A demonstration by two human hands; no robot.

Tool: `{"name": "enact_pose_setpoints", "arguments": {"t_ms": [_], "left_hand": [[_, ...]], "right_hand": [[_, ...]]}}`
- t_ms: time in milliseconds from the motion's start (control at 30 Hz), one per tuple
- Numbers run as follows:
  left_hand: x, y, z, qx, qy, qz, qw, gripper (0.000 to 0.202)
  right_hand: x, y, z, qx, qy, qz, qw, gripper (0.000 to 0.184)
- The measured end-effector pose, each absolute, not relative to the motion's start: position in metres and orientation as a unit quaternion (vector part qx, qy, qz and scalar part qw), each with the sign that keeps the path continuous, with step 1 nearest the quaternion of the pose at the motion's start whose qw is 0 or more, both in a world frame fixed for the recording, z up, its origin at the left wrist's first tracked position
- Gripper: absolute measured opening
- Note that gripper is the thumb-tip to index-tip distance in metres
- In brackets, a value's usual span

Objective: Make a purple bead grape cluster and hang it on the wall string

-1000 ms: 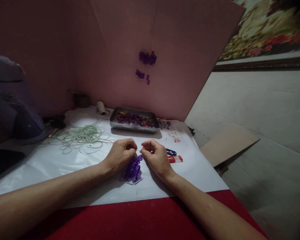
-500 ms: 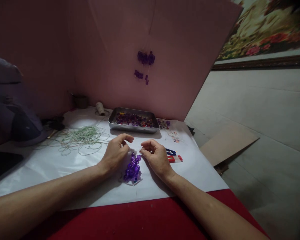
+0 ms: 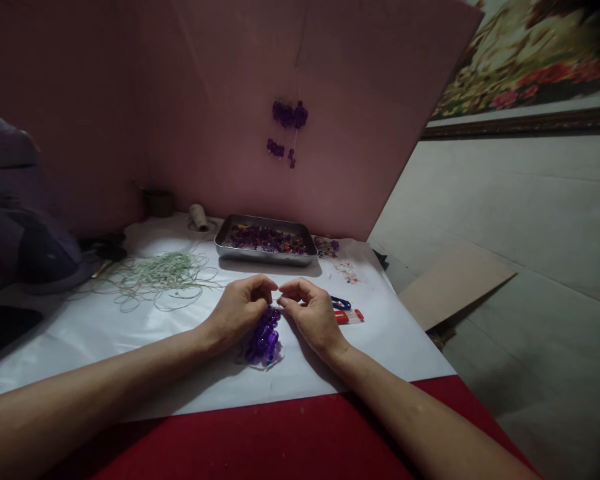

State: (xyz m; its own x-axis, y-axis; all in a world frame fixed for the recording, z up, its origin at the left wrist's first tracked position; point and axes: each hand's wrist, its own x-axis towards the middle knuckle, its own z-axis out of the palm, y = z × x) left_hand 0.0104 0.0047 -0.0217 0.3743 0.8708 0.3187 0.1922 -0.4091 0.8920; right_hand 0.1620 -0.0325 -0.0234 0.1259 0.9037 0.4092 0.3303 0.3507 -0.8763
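Observation:
A cluster of translucent purple beads [image 3: 263, 341] sits on the white sheet between my hands, with a small clear plastic piece under its lower end. My left hand [image 3: 240, 312] curls just left of and above the beads, its thumb and index finger bent together in a pinch. Opposite it, my right hand [image 3: 314, 315] pinches thumb against index fingertip at the top of the cluster. Something pale and thin, perhaps thread, shows between the fingertips, too small to make out surely. The fingertips of both hands nearly meet.
Behind the hands stands a metal tray [image 3: 266, 256] of mixed beads. Tangled pale-green cord [image 3: 167, 273] lies left, near a thread spool [image 3: 199, 217]. Blue-handled snips [image 3: 341, 303] and a red case [image 3: 350, 317] lie right. Purple bead pieces [image 3: 290, 115] hang on the pink wall.
My left hand has moved right, bringing its fingertips close to the right hand's; its thumb and index finger have drawn together. The right hand stays almost in place above the beads.

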Motion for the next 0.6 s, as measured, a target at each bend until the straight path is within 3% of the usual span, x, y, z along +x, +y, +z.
{"name": "enact_pose_setpoints", "arguments": {"t_ms": [267, 600], "left_hand": [[0.009, -0.004, -0.01, 0.779, 0.413, 0.367, 0.297, 0.022], [0.008, -0.004, -0.01, 0.782, 0.438, 0.362, 0.256, 0.02]], "right_hand": [[0.163, -0.032, -0.023, -0.51, -0.598, 0.265, 0.559, 0.012], [0.163, -0.031, -0.025, -0.515, -0.596, 0.261, 0.558, 0.011]]}}
